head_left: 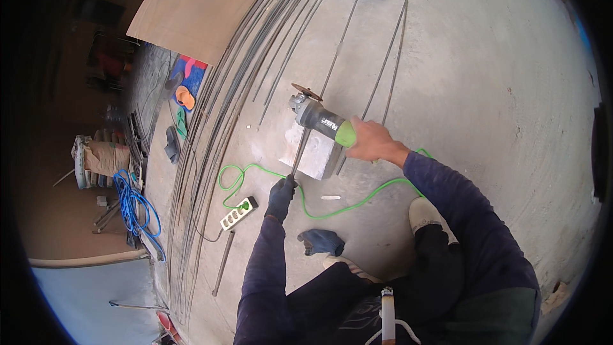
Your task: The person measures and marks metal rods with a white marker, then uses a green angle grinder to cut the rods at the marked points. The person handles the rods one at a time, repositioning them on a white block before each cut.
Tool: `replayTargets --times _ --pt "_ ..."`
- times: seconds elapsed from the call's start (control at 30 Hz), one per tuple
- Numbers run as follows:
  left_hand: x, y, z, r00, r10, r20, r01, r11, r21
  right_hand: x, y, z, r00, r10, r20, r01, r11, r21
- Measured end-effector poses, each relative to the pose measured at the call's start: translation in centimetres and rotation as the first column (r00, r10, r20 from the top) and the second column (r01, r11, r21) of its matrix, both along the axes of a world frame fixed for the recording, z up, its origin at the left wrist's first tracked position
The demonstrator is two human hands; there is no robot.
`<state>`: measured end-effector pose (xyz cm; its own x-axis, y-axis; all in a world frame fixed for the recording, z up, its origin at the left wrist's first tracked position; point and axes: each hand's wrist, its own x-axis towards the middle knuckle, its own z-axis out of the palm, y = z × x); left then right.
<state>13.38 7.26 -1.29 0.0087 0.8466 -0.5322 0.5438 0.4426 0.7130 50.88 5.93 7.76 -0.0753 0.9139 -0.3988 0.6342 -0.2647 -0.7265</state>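
Rod stretches lengthwise away from the left hand clenched around it, passing under the grinder the right hand grips.

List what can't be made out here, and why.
Head view:
- Right hand fingertips: hidden behind the angle grinder.
- Near end of the gripped rod: hidden by the gloved left hand.
- Green cord past the right sleeve: hidden by it.
- Bundled rods' far ends: cut off by the top edge.
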Motion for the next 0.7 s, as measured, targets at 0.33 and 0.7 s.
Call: replayTargets --times 0.33,0.7 --pt "0.1 0.1 -0.1 0.994 0.078 0.07 -0.075 0.996 -0.046 -0.7 0.0 -1.2 1.0 0.003 0.027 -0.005 0.997 0.075" --pt "0.1 0.2 0.4 0.993 0.039 0.112 -0.032 0.997 -0.065 -0.9 -0.1 -1.2 0.999 0.022 0.028 -0.023 0.997 0.072"
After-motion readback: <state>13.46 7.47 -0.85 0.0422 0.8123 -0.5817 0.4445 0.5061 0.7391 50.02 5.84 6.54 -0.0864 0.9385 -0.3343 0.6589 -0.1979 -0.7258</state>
